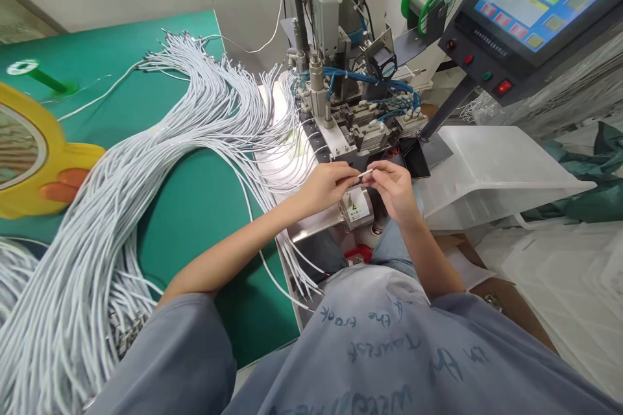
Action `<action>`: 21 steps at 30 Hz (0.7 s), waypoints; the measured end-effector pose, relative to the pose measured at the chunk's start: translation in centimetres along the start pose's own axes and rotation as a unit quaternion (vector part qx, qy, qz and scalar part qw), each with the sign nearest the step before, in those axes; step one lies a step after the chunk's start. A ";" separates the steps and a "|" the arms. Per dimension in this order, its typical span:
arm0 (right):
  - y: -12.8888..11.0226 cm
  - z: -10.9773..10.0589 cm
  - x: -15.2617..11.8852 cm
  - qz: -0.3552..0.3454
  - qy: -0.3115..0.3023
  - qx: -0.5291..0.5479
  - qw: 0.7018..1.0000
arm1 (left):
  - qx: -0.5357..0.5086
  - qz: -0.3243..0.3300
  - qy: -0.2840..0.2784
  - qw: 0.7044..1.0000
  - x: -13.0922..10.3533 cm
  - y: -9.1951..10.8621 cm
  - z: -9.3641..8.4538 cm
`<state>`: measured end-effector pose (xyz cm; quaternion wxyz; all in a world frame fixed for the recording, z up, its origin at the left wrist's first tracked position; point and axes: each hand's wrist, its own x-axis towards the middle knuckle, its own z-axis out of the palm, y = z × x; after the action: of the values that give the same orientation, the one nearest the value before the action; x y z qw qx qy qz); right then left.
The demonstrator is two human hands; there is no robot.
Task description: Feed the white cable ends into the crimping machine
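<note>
In front of the machine [335, 133], my left hand [331, 185] and my right hand [392, 188] meet with fingertips pinched close together. A short piece of white cable end [366, 173] shows between them, and both hands grip it. Its far tip is too small to make out. Just below the hands sits a round metal motor [357, 207] with a warning label. To the left, a thick bundle of white cables [185, 123] spreads over the green table [180, 207], with several ends reaching the machine's row of slots.
A yellow duck-shaped item [53, 149] and a green spool [48, 78] are on the table at the left. A wire spool [423, 0] stands behind the machine. The control screen [535, 6] juts in at the upper right, above a white plastic bin [496, 162].
</note>
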<state>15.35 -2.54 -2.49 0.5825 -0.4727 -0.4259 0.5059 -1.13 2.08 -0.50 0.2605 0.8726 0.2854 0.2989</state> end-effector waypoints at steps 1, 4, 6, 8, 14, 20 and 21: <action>0.0 0.3 -0.1 -0.007 -0.003 -0.009 1.000 | -0.004 0.000 0.001 1.000 0.0 0.1 0.0; 0.2 1.0 -0.3 -0.046 0.009 -0.047 0.998 | -0.027 -0.001 0.016 0.999 -0.1 0.4 0.3; 0.5 1.2 -0.3 -0.078 0.022 -0.060 0.995 | -0.048 -0.009 0.027 0.998 -0.1 0.5 0.5; 0.6 1.3 -0.3 -0.101 0.029 -0.064 0.992 | -0.068 -0.021 0.030 0.997 -0.1 0.5 0.6; 0.3 1.2 -0.5 -0.144 0.073 -0.175 0.971 | -0.023 -0.023 0.049 0.998 -0.1 0.2 0.5; -0.2 0.8 0.0 -0.139 0.054 -0.267 0.952 | 0.080 0.021 0.061 0.995 0.0 -0.2 0.4; -0.1 0.7 0.1 -0.124 0.042 -0.261 0.956 | 0.080 0.018 0.058 0.995 0.0 -0.2 0.4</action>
<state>14.73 -2.34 -2.21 0.5143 -0.5729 -0.5735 0.2801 -0.91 2.15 -0.90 0.1677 0.8767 0.3075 0.3298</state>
